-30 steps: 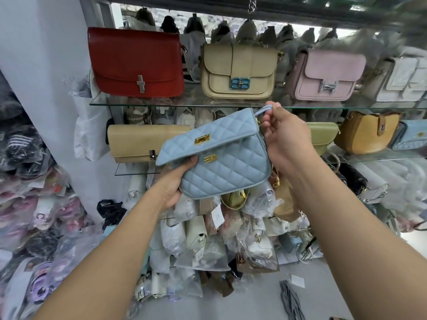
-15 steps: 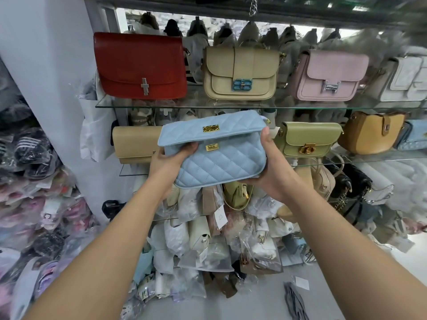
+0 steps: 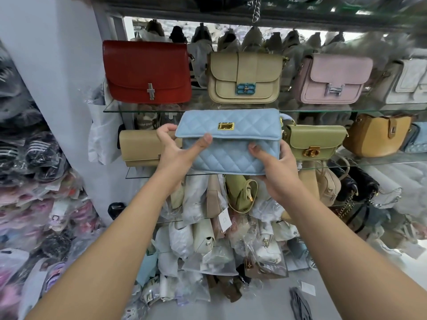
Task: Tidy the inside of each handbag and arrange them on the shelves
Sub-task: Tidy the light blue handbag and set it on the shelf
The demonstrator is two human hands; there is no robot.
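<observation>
Handbag in pale blue quilted material [image 3: 231, 146] sits upright between both hands, in front of the middle glass shelf [image 3: 374, 160]. It is in the gap between a tan clutch [image 3: 138, 146] and a green bag [image 3: 316, 140]; whether its base touches the glass I cannot tell. The left hand [image 3: 178, 148] grips the left end, fingers curled behind and thumb pressed on the front just under the flap. The right hand [image 3: 275, 167] grips the lower right corner, thumb on the front and fingers underneath. The handbag looks light and softly padded, yet firm enough to keep its box shape. Its smooth skin may slide, so holding both ends with support under the base seems safer than holding the flap. The gold clasp [image 3: 226, 126] shows no readable lettering. A white tag [image 3: 224, 219] hanging below carries marks too small to read.
</observation>
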